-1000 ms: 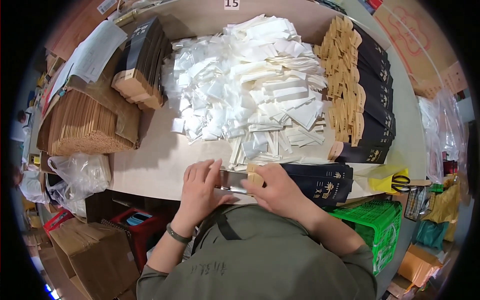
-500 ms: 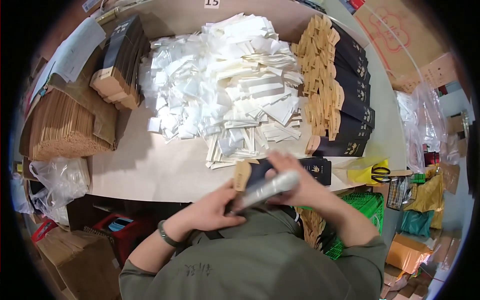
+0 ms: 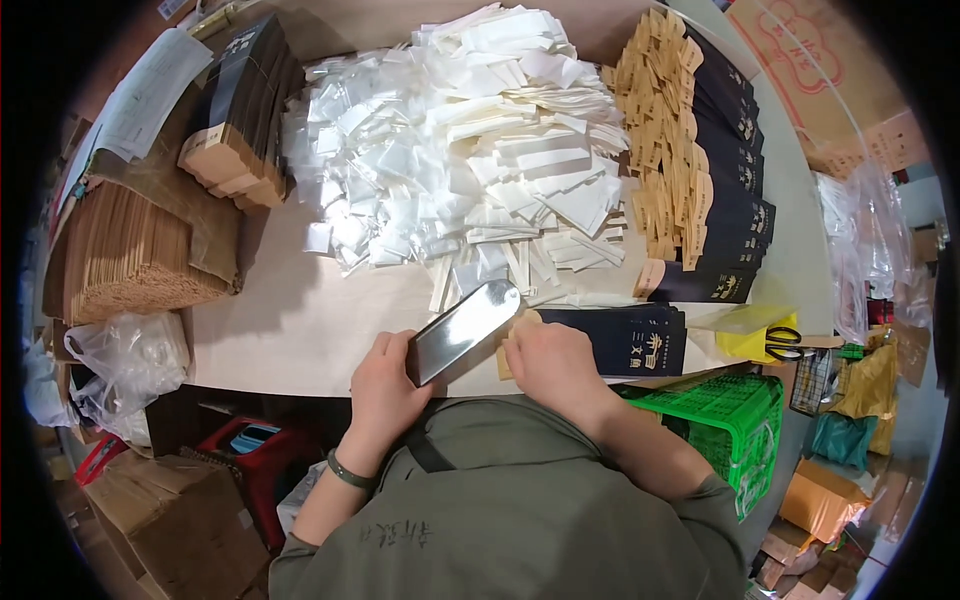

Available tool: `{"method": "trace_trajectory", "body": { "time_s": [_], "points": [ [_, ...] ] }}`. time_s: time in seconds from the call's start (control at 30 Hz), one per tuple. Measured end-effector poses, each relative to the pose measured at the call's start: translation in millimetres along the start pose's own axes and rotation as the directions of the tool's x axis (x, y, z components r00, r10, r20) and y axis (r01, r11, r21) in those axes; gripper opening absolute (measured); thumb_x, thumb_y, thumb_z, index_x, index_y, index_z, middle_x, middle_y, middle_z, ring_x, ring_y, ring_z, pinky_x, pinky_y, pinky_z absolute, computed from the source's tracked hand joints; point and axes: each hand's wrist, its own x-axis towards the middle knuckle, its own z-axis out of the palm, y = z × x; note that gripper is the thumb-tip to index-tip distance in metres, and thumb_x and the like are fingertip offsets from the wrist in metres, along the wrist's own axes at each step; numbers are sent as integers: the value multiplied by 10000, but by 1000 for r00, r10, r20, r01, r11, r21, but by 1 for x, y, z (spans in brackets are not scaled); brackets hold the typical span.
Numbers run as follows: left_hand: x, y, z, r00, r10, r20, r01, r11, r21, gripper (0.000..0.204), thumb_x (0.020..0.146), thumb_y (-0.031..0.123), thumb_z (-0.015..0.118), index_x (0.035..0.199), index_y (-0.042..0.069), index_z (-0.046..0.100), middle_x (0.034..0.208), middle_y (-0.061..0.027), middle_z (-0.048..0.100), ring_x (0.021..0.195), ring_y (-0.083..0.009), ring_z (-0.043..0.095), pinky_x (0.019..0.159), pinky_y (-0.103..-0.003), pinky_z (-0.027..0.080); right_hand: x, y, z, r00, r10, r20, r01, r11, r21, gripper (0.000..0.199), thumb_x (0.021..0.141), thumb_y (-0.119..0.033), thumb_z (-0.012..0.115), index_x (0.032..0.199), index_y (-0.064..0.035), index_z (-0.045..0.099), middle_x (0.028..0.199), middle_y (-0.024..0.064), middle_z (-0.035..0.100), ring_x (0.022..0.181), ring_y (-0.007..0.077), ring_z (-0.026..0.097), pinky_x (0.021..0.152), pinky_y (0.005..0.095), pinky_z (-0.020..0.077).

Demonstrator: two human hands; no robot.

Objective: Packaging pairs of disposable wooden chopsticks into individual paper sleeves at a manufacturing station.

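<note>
My left hand (image 3: 389, 388) grips a shiny, silver flat piece (image 3: 463, 331) by its near end. Its rounded far end slants up to the right, with a small round mark near the tip; I cannot tell its exact kind. My right hand (image 3: 556, 366) has its fingers closed around the left end of a dark paper sleeve (image 3: 640, 343) with light print, lying along the table's front edge. A bit of the sleeve's tan end shows beside the fingers. Beyond both hands spreads a heap of small clear packets (image 3: 385, 185) and white paper-wrapped pieces (image 3: 550, 150).
Filled dark-and-tan sleeves (image 3: 725, 200) line the right side. A bundle of sleeves (image 3: 235, 120) and a brown cardboard stack (image 3: 150, 250) stand left. Black-handled scissors (image 3: 783, 344) rest in a yellow holder (image 3: 750, 338) at the right edge, above a green crate (image 3: 740, 410).
The silver piece has swung from low near my body to above the table, pointing away. My right hand has left it for the sleeve's left end. My left hand has let go of the sleeve.
</note>
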Motion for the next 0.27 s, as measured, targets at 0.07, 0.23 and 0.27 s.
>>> {"method": "trace_trajectory", "body": {
  "time_s": [0.07,0.23,0.27],
  "points": [
    [-8,-3,-4,999,42,-4,-42,999,-11,558,701,175,794,1204,69,574,987,-113,608,881,-340,635,735,-409,528,3,2,5,1000,23,16,-23,999,25,250,895,-268,607,778,-47,623,680,173,643,680,385,650,597,479,509],
    [-14,-18,-20,992,18,124,-18,1000,3,719,680,201,842,1329,103,548,1021,-107,612,904,-316,639,760,-393,529,6,8,7,1000,6,0,-6,994,106,226,871,-236,621,765,-36,617,688,155,652,668,375,649,605,468,507],
    [-14,-16,-21,994,-10,110,20,996,-86,706,672,156,833,1317,84,555,994,-130,623,924,-328,633,793,-397,523,5,8,7,1000,7,-1,-7,994,109,226,871,-236,621,765,-36,617,688,155,652,668,375,649,605,468,507]
  ]
}}
